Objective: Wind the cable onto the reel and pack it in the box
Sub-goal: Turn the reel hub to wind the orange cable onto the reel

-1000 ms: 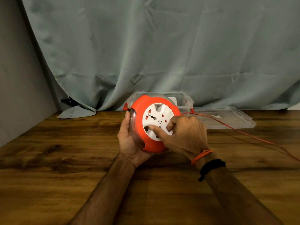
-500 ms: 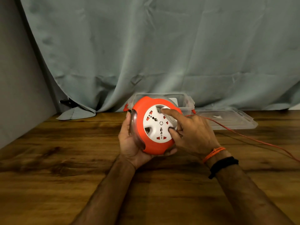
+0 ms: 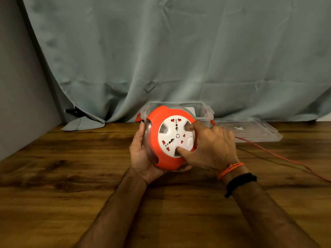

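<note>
Wooden table (image 3: 71, 203) | left hand (image 3: 143, 158) cups reel (image 3: 161, 140) — right hand (image 3: 211, 147) fingers pinch dial

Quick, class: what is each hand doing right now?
Left hand: grips the orange reel, cradling it from below and behind.
Right hand: thumb and finger hooked in the reel's white dial.

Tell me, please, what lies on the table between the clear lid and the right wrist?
In the head view, the orange cable runs across the bare wooden table between the clear lid and the right wrist, trailing from the reel toward the right edge.
</note>
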Available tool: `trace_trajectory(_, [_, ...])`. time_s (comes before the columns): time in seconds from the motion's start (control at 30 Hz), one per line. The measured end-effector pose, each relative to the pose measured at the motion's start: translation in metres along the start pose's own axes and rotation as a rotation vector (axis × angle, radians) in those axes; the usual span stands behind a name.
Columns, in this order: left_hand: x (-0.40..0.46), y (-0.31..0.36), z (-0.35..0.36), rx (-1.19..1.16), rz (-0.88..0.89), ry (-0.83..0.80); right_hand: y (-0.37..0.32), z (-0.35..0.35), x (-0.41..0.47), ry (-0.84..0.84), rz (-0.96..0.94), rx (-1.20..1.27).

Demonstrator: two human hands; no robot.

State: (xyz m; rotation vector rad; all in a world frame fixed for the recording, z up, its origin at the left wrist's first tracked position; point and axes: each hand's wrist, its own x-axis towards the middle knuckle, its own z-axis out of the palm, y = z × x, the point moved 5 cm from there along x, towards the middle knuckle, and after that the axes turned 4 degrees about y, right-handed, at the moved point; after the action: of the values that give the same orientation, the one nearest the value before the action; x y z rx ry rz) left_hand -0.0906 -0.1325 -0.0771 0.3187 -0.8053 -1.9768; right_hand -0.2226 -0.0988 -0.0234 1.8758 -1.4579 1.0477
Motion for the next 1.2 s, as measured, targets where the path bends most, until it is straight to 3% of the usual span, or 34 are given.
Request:
trace_trajectory(0.27, [-0.002, 0.0, 0.006, 0.027, 0.033, 0.023, -0.005, 0.01, -0.003, -0.056, 0.228, 0.039])
trace_trajectory(0.47, [0.001, -0.001, 0.003, -0.004, -0.02, -0.041, 0.004, -0.003, 0.008, -0.013, 0.096, 0.282])
trace_trajectory(0.7, [0.004, -0.004, -0.003, -0.011, -0.014, -0.033, 0.002, 0.002, 0.006, -0.175, -0.175, 0.264])
trace_trajectory(0.87, [0.0, -0.006, -0.003, 0.017, -0.107, -0.063, 0.006, 0.002, 0.004, -0.15, -0.109, 0.136])
trace_trajectory(1.0, [0.0, -0.006, 0.002, 0.016, -0.077, -0.068, 0.005, -0.001, 0.003, -0.165, 0.0, 0.076])
trace_trajectory(1.2, [-0.003, -0.004, 0.011, 0.011, 0.049, 0.016, -0.001, 0.005, -0.006, -0.003, 0.155, 0.011])
